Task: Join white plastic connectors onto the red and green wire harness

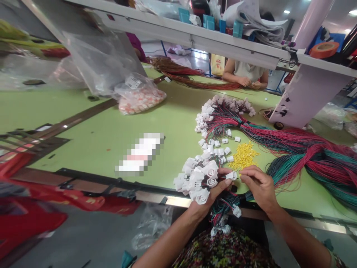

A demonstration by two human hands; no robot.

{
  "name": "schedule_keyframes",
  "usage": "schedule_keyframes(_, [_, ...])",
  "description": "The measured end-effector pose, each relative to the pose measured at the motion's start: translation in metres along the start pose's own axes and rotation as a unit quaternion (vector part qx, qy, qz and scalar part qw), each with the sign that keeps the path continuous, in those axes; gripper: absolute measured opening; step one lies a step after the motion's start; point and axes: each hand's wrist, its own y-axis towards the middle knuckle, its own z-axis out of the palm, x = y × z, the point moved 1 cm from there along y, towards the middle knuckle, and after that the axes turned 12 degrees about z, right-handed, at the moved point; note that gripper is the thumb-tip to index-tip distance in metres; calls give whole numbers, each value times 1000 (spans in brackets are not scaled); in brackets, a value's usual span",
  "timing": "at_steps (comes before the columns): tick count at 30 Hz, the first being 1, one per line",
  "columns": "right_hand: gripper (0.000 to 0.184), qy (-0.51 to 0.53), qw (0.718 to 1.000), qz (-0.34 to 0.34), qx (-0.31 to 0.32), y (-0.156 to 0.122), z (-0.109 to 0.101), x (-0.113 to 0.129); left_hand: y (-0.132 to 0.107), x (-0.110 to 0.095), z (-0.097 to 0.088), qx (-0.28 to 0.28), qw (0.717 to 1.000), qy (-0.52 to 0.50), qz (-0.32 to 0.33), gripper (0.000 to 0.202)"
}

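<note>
A bunch of white wire connectors [196, 178] fans out over my left hand [214, 191], which is closed around their wires. Its thumb and fingers pinch a single white connector [231, 175] apart from the rest. Just to the right of that connector, my right hand [258, 184] has thumb and fingertips pressed together. Something tiny and yellow seems to show at the fingertips, too small to make out fully. Beyond the hands lies a heap of small yellow pieces [244, 155]. A few connectors [237, 211] hang below my left hand at the table edge.
Bundled red, green and black wires [281, 141] with white connectors run across the right side of the green table [106, 149]. A plastic bag of orange-and-white parts [142, 97] lies further back. Overhead crosses a loaded shelf [178, 28]. Opposite sits another person [245, 74].
</note>
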Motion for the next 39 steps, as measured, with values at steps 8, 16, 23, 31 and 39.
schedule_keyframes(8, [9,60,997,39,24,-14,11,5,-3,4,-3,-6,999,34,32,26])
schedule_keyframes(16, [7,73,997,32,-3,-17,16,1,-3,-2,-2,-1,994,74,78,18])
schedule_keyframes(23, [5,103,994,48,-1,-15,18,2,-4,4,-6,5,987,111,120,15])
schedule_keyframes(31, [5,121,990,71,-8,-16,20,2,-6,9,-7,5,980,136,148,16])
schedule_keyframes(39, [5,87,994,62,-30,-21,19,0,-5,7,-7,12,974,155,164,17])
